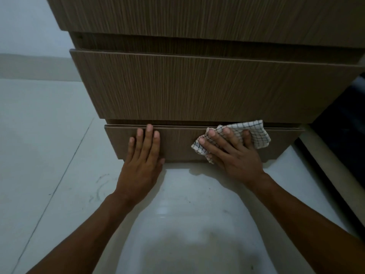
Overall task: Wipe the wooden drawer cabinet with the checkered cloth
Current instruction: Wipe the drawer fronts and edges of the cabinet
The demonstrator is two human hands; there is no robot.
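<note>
My left hand [143, 155] lies flat on the bottom drawer [177, 144] of the cabinet [197, 91], fingers straight and close together. My right hand [231, 153] presses the cloth [255, 133] against that drawer's right part, fingers spread flat on it.

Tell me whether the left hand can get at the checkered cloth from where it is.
Probably yes. The left hand lies flat on the bottom drawer front, with only bare wood between it and the checkered cloth; the right hand presses on it, though.
</note>
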